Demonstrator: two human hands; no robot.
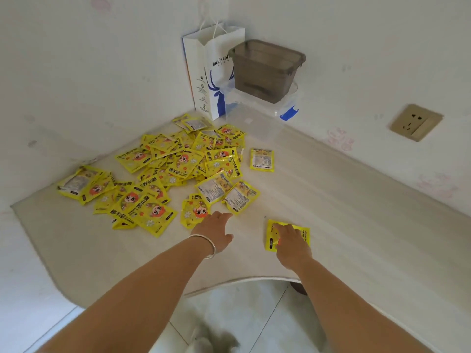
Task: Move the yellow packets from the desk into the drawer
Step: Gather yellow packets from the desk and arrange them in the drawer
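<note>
The right hand lies flat on one yellow packet near the desk front, not yet closed around it. The left hand reaches open-fingered toward the packet pile. No drawer shows; nearly everything seems left to move.

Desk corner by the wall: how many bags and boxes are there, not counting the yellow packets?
Paper bag: 1
Brown plastic box: 1
Clear plastic box: 1
Total: 3
</note>
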